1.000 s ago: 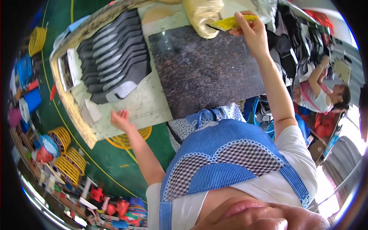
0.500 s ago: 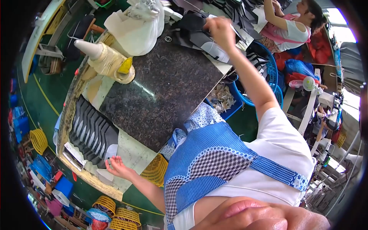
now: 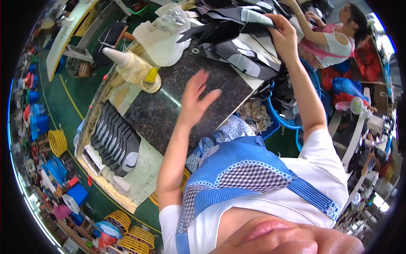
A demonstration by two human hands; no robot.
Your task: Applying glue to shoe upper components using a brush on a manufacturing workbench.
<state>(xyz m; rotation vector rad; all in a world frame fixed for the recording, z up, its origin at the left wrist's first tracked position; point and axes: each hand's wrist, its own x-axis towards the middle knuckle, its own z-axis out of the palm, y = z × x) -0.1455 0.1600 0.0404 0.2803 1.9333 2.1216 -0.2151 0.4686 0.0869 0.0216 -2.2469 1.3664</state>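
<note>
My right hand (image 3: 284, 36) grips the end of a flat black-and-grey shoe upper piece (image 3: 253, 16), lifted over the back of the worktable. Below it lies a pile of similar black, grey and white pieces (image 3: 241, 57). Above the dark speckled slab (image 3: 148, 122) my left hand (image 3: 195, 99) is raised, empty, its fingers apart and slightly blurred. An overlapping row of black-and-grey shoe upper pieces (image 3: 113, 139) rests on the pale board left of the slab.
On the table's left stands a cream cone-shaped spool (image 3: 135, 72) with a yellow patch, near white sheets (image 3: 158, 38). Blue baskets (image 3: 292, 120) with scraps stand right of the table. A co-worker (image 3: 334, 40) is at the upper right. Yellow baskets (image 3: 137, 239) sit on the floor.
My left hand has moved from beside the row of pieces to over the slab. My right hand has moved right, lifting a shoe upper piece from the pile. The view has shifted slightly.
</note>
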